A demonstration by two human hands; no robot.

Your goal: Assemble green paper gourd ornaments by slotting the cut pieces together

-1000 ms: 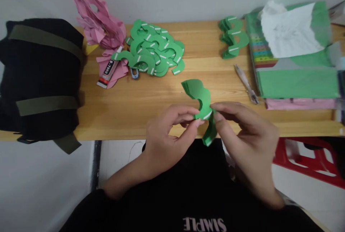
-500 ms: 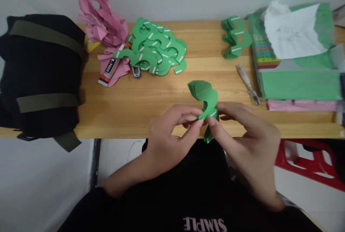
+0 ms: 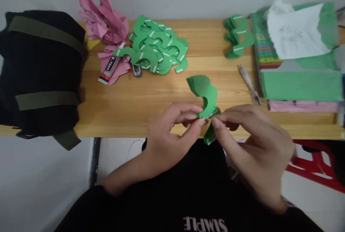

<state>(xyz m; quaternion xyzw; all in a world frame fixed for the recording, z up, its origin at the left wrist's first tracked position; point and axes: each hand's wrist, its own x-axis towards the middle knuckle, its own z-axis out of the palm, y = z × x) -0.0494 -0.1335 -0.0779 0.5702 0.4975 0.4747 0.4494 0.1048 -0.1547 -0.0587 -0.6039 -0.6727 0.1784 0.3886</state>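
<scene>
My left hand [image 3: 172, 131] pinches a small stack of curved green paper cutouts [image 3: 203, 90] between thumb and fingers, above the table's front edge. Its upper part curls toward the back, and a folded lower part hangs below the fingers. At the stack's right edge, the thumb and forefinger of my right hand [image 3: 250, 142] are pressed together beside a pale strip on the paper. Whatever lies between those right fingertips is too small to make out.
A pile of green cutouts with white strips [image 3: 159, 46] lies behind, near a glue tube [image 3: 110, 67] and pink paper [image 3: 105, 19]. Right are more cutouts [image 3: 238, 37], a pen [image 3: 249, 84] and green sheets [image 3: 302, 84]. A black bag [image 3: 43, 73] stands left.
My right hand has shifted a little to the right, its fingertips drawing off the stack's edge. The strip there looks less white than before. My left hand keeps its pinch.
</scene>
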